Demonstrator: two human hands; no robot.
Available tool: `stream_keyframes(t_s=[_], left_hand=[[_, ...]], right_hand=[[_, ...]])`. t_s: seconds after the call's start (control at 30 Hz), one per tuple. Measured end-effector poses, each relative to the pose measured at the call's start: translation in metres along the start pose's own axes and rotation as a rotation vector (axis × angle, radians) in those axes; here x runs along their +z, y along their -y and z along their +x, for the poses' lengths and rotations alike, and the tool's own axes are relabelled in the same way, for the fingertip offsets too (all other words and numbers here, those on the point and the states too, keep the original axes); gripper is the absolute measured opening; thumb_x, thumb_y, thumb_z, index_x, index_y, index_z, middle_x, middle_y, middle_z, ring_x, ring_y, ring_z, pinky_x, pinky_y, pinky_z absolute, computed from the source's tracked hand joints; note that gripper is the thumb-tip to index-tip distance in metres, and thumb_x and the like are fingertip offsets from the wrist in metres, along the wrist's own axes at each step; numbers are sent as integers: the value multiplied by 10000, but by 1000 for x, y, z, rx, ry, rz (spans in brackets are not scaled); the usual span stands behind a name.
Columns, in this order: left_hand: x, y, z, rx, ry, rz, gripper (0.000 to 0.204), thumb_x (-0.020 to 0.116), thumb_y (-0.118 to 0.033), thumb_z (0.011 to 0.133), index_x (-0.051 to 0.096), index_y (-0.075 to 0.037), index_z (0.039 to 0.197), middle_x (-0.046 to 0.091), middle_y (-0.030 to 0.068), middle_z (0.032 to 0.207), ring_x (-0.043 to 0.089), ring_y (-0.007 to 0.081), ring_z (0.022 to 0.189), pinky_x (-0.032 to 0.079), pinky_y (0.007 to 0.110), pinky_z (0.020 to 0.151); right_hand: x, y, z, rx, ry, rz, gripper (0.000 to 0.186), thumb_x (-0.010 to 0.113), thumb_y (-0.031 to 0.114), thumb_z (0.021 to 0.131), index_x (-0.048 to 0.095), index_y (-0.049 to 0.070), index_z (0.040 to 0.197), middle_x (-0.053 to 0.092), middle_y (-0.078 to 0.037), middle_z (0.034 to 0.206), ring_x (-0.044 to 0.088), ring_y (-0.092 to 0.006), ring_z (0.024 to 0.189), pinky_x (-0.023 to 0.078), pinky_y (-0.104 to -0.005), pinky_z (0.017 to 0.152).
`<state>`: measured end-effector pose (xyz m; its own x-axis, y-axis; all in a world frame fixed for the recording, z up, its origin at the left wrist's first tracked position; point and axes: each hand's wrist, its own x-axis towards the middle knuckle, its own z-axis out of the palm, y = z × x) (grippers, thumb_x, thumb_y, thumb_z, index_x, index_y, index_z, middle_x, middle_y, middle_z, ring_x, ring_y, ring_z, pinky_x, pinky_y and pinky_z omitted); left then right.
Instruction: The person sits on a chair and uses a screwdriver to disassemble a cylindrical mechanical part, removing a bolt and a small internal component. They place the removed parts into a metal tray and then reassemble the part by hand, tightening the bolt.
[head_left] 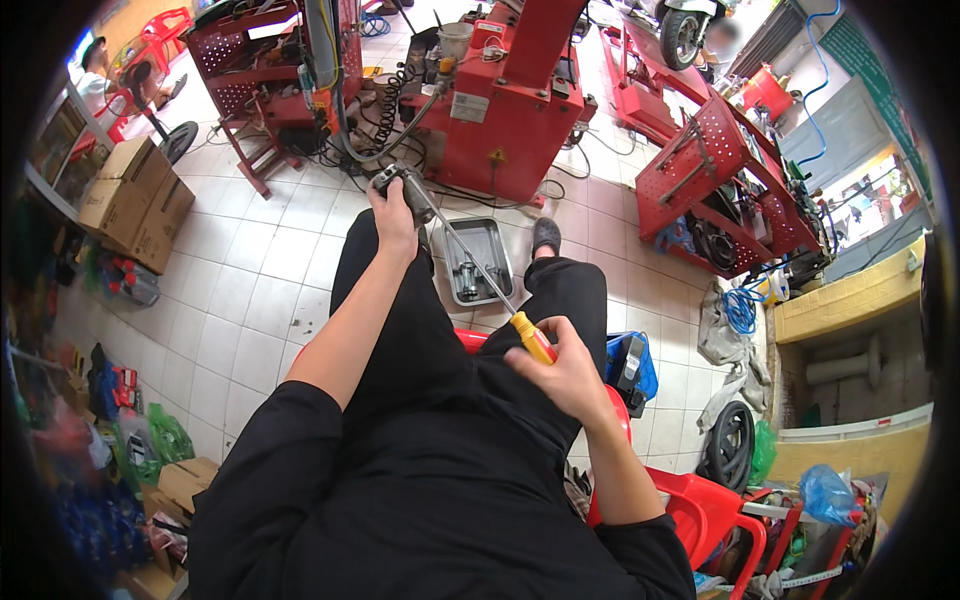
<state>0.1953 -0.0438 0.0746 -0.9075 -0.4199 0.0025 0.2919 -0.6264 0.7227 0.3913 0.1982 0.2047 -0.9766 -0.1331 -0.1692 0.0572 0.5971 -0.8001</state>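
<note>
My left hand is closed around a grey and black metal machine part, held up past my left knee; its exact kind is not clear. In front of my lap, my right hand has its fingers around the yellow and red handle of a long screwdriver. The shaft slants up and left, with its tip end at the metal part. Whether the tip sits in a screw is too small to see. Below the shaft, a grey metal tray on the floor holds several small metal parts.
Red machines with hoses and cables stand ahead. A red perforated cart is on the right, cardboard boxes on the left. Red plastic chairs and a blue bin are close by my right side. Another person sits far left.
</note>
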Motion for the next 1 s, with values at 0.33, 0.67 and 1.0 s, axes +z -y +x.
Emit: stream_keyframes(t_s=[0.33,0.67,1.0], left_hand=[[0,-25,6,-90,-126,-107,199,368,-223,931,404,-93,1078,567,125,965,606,291,798,528,444,674],[2,-6,7,-248,-223,-108,294,652,-304,825,495,-113,984,559,69,843,617,229,716,506,380,584],[16,4,-21,-165,-30,37,471,692,-210,825,342,-135,1131,520,100,933,619,233,657,534,368,498]], right_hand=[[22,-12,15,73,32,70,278,664,204,856,527,-31,909,609,-133,721,612,-211,689,473,-353,662],[30,10,20,-63,66,-181,356,566,302,904,483,-39,963,623,-211,730,625,-377,694,485,-430,647],[62,-4,25,110,184,212,305,523,271,960,462,-25,999,559,-80,663,543,-126,493,452,-273,475]])
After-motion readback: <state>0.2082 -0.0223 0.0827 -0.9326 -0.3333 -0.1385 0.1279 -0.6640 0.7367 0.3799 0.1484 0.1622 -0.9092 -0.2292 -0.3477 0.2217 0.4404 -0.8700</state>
